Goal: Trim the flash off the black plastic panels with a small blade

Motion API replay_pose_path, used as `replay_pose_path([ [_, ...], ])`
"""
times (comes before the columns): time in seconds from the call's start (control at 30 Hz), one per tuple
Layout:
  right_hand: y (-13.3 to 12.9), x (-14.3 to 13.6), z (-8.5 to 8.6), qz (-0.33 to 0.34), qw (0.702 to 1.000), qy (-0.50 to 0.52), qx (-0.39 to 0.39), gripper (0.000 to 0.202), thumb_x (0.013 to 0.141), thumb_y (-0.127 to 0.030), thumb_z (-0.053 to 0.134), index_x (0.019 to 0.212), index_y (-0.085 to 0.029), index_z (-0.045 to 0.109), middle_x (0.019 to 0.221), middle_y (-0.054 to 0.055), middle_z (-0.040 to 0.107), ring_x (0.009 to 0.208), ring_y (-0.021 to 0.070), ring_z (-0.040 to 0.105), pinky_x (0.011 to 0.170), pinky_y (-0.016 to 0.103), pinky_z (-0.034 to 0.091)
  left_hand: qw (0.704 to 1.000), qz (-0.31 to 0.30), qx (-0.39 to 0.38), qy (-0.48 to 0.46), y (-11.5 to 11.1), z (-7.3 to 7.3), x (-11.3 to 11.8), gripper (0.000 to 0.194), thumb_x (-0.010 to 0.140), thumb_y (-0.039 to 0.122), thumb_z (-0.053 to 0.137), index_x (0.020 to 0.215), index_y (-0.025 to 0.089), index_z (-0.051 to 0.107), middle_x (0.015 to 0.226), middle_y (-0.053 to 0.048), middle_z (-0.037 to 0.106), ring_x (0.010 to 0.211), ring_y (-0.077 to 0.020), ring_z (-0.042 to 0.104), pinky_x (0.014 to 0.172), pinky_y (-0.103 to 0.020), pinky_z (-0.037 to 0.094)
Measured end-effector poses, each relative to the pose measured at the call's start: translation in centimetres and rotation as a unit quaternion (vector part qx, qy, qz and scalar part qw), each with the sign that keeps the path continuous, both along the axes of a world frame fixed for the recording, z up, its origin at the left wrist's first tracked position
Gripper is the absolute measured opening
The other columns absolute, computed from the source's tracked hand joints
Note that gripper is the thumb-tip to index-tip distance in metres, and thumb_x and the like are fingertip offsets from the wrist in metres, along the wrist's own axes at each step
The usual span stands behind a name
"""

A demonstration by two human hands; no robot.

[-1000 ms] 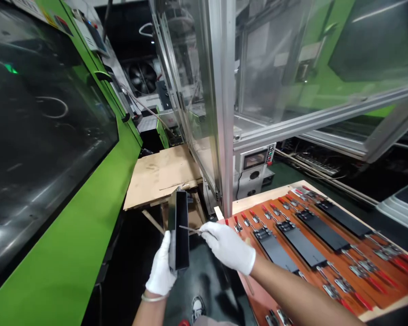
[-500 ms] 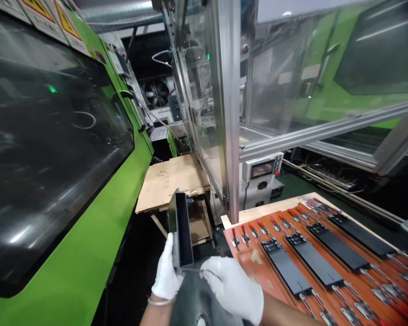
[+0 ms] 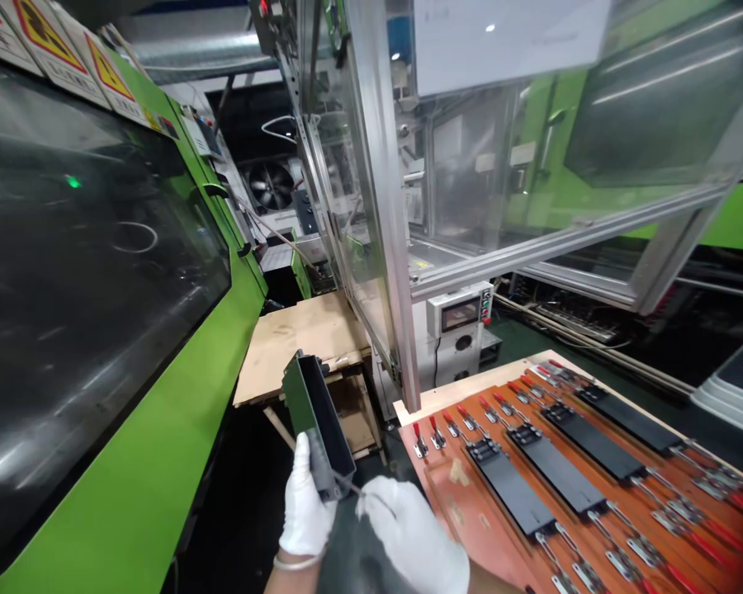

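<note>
A long, dark, hollow plastic housing (image 3: 319, 421) is held at a tilt in front of me, its open side showing a deep channel. My left hand (image 3: 305, 499), in a white glove, grips its lower left side, thumb up along the wall. In a white glove too, my right hand (image 3: 412, 532) pinches a thin tool (image 3: 347, 484), whose far end meets the housing's lower end. The tool's tip is too small to make out.
On the right, an orange fixture board (image 3: 464, 495) carries several dark flat parts (image 3: 511, 487) under red-handled toggle clamps. A green machine (image 3: 179, 396) stands left. Behind are a wooden table (image 3: 297, 330) and an aluminium-framed enclosure (image 3: 387, 206) whose post reaches the board's corner.
The housing has tilted, its top leaning left and its outer side wall turning more into view. The tool now slants up to the left. The whole view has shifted slightly.
</note>
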State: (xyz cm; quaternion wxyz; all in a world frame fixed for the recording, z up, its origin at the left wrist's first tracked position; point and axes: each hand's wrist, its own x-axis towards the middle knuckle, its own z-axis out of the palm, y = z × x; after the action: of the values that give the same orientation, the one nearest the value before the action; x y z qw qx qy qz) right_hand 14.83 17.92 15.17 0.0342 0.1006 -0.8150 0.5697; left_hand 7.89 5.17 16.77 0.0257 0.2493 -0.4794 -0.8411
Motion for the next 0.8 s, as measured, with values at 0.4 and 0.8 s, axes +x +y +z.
replay_pose_path([
  [0.4, -1.0, -0.9, -0.8, -0.075, 0.996, -0.008, -0.044, 0.032, 0.096, -0.029, 0.034, 0.084, -0.018, 0.062, 0.079, 0.008, 0.068, 0.075, 0.0197, 0.064, 0.071, 0.028, 0.047, 0.993, 0.051, 0.107, 0.0, 0.1, 0.6, 0.4, 0.02, 0.095, 0.032, 0.054, 0.093, 0.019, 0.07, 0.078, 0.001, 0.075, 0.066, -0.0101, 0.07, 0.06, -0.018, 0.056],
  [0.8, -2.2, -1.4, -1.7, -0.047, 0.994, -0.006, -0.094, 0.03, 0.095, -0.029, 0.035, 0.077, -0.02, 0.057, 0.076, 0.006, 0.067, 0.072, 0.0177, 0.064, 0.069, 0.026, 0.047, 0.995, 0.075, 0.065, -0.015, -0.1, 0.6, 0.4, 0.02, 0.091, 0.036, 0.06, 0.092, 0.019, 0.071, 0.074, 0.002, 0.074, 0.061, -0.0092, 0.067, 0.064, -0.019, 0.056],
])
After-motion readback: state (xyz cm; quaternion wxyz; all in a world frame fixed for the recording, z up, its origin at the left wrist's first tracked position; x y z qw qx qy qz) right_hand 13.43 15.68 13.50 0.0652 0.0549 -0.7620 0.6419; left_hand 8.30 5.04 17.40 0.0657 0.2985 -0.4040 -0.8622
